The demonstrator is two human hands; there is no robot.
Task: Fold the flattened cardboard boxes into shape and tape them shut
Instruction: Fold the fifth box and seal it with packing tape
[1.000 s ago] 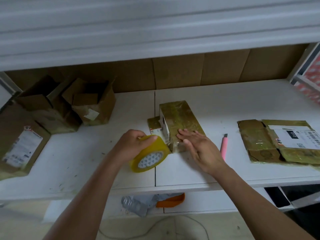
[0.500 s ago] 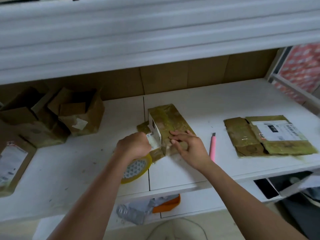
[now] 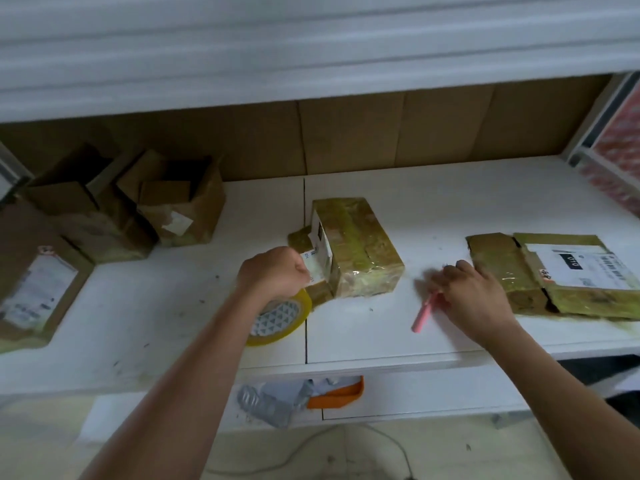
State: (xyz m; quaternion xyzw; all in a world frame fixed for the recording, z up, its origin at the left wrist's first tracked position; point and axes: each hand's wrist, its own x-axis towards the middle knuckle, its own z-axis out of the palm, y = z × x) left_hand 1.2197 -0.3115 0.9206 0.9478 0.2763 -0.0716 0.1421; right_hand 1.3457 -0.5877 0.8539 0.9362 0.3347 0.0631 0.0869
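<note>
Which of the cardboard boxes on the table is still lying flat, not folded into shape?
The flat box at the far right, with the white label on top, beside the right hand. The taped box in the middle and the open boxes at left stand folded.

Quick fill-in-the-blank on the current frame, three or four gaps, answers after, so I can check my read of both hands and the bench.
1. The left hand holds the roll of ____ against the bench beside the taped box.
2. The right hand is at the ____ utility knife.
3. The flattened box with the shipping label lies to the ____ of the taped box.
4. The open boxes stand on the ____ side of the bench.

Answers: tape; pink; right; left
</note>
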